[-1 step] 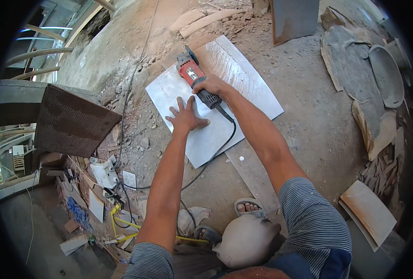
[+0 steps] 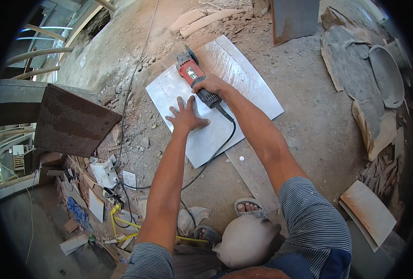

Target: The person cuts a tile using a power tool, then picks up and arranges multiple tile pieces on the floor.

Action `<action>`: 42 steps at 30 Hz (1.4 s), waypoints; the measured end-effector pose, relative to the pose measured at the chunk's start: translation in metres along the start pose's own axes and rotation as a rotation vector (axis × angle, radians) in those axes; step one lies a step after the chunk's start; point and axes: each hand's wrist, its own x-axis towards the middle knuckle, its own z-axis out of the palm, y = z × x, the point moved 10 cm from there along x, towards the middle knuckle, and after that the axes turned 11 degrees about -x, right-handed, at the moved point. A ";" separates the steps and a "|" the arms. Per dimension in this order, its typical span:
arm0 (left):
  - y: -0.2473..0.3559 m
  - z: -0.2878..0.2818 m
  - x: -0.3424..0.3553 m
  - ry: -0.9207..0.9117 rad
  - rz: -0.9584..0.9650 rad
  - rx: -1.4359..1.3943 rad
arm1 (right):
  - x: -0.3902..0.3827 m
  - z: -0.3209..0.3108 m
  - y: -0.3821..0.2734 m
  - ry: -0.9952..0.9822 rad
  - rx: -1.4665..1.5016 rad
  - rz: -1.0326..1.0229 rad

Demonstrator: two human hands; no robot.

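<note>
A large white tile [image 2: 260,95] lies on the dusty ground in front of me, with streaks of dust over its far right part. My right hand [image 2: 210,84] is wrapped round the body of a red and black angle grinder [image 2: 191,72]. The grinder's disc end points away from me, close to the tile's far left edge. From its rear a black cable [image 2: 230,135] runs back across the tile toward my left. My left hand [image 2: 185,116] lies flat on the tile with its fingers spread, just left of the grinder's rear end.
A white socket box [image 2: 105,174] with plugs sits at the left among tile scraps and a yellow metal frame [image 2: 114,217]. A brown textured tile [image 2: 73,121] leans behind it. At the right are a grey basin [image 2: 387,76] and stacked tile pieces [image 2: 368,213]. Another tile [image 2: 295,21] stands at the back.
</note>
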 end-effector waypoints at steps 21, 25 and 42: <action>-0.004 -0.002 0.000 0.016 0.006 -0.002 | -0.035 0.006 0.007 -0.018 0.009 0.009; -0.001 0.000 0.001 0.019 0.014 -0.009 | -0.030 0.002 0.010 0.000 -0.024 0.038; -0.001 -0.005 -0.003 0.037 0.030 -0.087 | -0.059 0.003 0.010 0.011 0.066 -0.005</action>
